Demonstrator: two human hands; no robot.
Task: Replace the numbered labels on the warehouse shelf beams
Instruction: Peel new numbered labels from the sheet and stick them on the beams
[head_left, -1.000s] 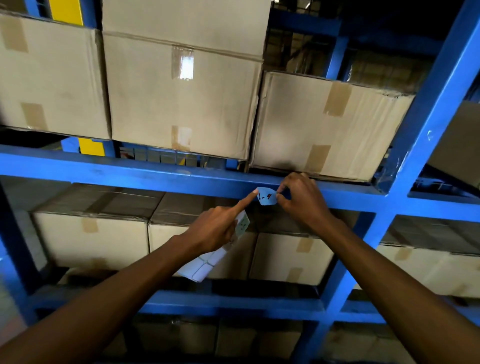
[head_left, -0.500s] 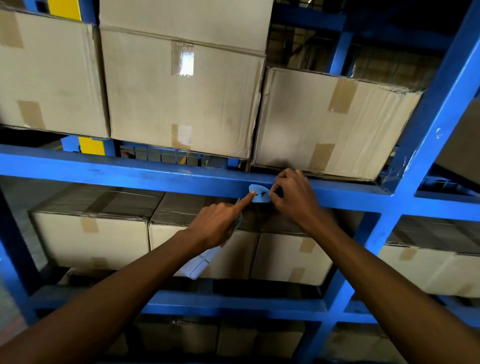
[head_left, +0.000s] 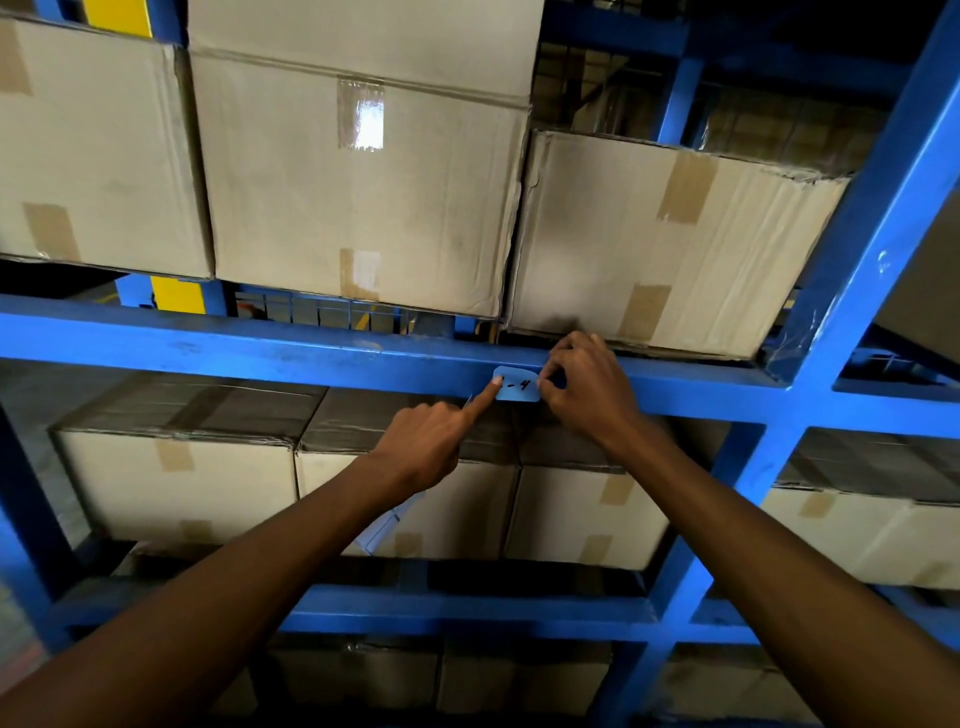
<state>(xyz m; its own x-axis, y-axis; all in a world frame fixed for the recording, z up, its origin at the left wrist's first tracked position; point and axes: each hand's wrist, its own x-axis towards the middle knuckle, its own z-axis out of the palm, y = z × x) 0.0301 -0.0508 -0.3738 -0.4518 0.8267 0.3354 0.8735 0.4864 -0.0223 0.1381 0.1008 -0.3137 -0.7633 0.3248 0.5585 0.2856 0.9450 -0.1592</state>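
Observation:
A light blue label (head_left: 519, 385) with a handwritten "- 4" lies flat on the face of the blue shelf beam (head_left: 260, 348). My left hand (head_left: 426, 447) presses its left edge with the index fingertip while its other fingers hold a white sheet of labels (head_left: 387, 525) that hangs below the palm. My right hand (head_left: 587, 389) pinches the label's right edge between thumb and fingers against the beam.
Taped cardboard boxes (head_left: 363, 182) sit on the level above the beam, and more boxes (head_left: 176, 483) fill the level below. A blue upright post (head_left: 878, 208) rises at the right. A lower blue beam (head_left: 467, 608) crosses beneath my forearms.
The label, held tilted and off the beam a second ago, now lies flat on the beam face. My left fingertip has moved onto its left edge.

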